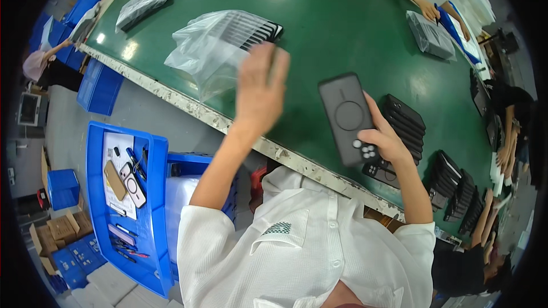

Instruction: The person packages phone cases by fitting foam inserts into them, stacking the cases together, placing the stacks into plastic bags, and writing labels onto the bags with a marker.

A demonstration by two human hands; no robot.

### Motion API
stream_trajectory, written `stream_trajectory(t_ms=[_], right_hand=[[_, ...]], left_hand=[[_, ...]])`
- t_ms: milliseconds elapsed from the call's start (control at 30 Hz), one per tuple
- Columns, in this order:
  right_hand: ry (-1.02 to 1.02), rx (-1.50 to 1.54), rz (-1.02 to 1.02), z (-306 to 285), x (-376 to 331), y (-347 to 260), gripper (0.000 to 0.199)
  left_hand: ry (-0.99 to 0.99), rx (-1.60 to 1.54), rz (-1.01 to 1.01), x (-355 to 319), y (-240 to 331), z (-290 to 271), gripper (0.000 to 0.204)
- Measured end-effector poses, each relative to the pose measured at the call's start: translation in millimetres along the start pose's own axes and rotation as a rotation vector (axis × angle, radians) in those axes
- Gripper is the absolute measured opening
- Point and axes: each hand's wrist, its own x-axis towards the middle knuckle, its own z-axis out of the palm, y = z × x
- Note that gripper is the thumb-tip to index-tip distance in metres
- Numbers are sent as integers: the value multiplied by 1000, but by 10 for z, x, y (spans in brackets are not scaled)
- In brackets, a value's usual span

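My right hand [385,134] grips a dark grey phone case [345,115] with a ring on its back and several pale round spots at its lower corner. Smeared by motion, my left hand [261,88] is over the table, beside a clear plastic bag [202,43]; its fingers are too blurred to read. Inside that bag, a row of black phone cases [257,35] stands packed edge to edge. Just right of my right hand lies a fanned stack of black cases [406,125]. Another case [382,172] with a ring lies below the held one.
Wrapped bundles [142,4] rest along the green table's [302,23] far side, another bundle [432,37] at right. More case stacks [445,177] lie at lower right. A blue bin [97,182] with pens and cases stands left of me. Other people work around the table.
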Motion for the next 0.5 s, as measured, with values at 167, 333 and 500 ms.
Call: stream_trajectory(t_ms=[167, 333, 500], right_hand=[[-128, -645, -322, 618, 846, -130, 116], [-169, -779, -370, 1352, 1664, -213, 110], [-167, -1004, -407, 1754, 2185, -68, 109]], left_hand=[[-64, 564, -259, -89, -991, -314, 40], [288, 301, -442, -290, -1311, -491, 14], [456, -68, -814, -549, -1324, -704, 8]])
